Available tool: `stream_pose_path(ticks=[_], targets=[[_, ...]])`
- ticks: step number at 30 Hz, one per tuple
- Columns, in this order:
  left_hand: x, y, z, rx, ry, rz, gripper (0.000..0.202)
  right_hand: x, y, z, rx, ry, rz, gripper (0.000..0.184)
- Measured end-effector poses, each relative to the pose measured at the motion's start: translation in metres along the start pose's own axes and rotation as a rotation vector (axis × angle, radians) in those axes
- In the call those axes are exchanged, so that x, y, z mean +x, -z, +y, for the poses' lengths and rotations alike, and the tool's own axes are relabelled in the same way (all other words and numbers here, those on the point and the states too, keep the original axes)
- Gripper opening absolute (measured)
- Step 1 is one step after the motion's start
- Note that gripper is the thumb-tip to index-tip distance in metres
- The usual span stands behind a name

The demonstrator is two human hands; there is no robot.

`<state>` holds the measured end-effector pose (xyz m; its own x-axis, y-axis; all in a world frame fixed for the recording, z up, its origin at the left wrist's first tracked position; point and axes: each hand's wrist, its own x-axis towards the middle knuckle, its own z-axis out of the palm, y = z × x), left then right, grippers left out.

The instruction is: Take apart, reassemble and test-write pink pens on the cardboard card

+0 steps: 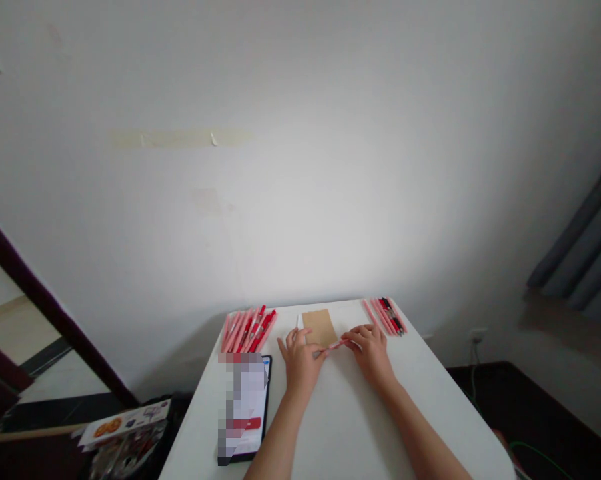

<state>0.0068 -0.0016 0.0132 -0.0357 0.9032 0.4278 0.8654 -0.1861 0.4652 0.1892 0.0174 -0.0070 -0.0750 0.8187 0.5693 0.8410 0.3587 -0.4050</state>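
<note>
Between my two hands a slim pink pen (337, 345) is held nearly level above the white table. My left hand (301, 357) pinches its left end between thumb and finger, the other fingers raised. At the right end, my right hand (369, 348) closes its fingertips on the same pen. Just beyond the hands lies a tan card (320, 325), with a thin white item (299, 321) along its left side, partly covered by my left fingers. A row of pink, red and black pens (389, 316) is to the right of my right hand.
A heap of pink and red pens (249, 329) lies at the table's back left. In front of it is a phone (250, 413) with a lit, partly blurred screen. The white table (345, 427) meets the wall behind. A box (125, 423) stands low at left.
</note>
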Motion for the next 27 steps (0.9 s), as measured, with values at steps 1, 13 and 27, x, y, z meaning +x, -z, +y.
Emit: stream_pose_path(ticks=[1, 13, 27], targets=[[0.0000, -0.0002, -0.0001, 0.002, 0.001, 0.001, 0.006, -0.0001, 0.0005, -0.0009, -0.001, 0.005, -0.010, 0.018], [-0.0010, -0.0026, -0.0003, 0.039, 0.015, 0.011, 0.009, -0.0001, 0.0015, -0.0021, 0.020, 0.034, -0.022, 0.021], [-0.0021, -0.0052, -0.0016, -0.002, 0.009, -0.028, 0.010, 0.0005, -0.0006, -0.0021, 0.026, 0.071, 0.014, 0.020]])
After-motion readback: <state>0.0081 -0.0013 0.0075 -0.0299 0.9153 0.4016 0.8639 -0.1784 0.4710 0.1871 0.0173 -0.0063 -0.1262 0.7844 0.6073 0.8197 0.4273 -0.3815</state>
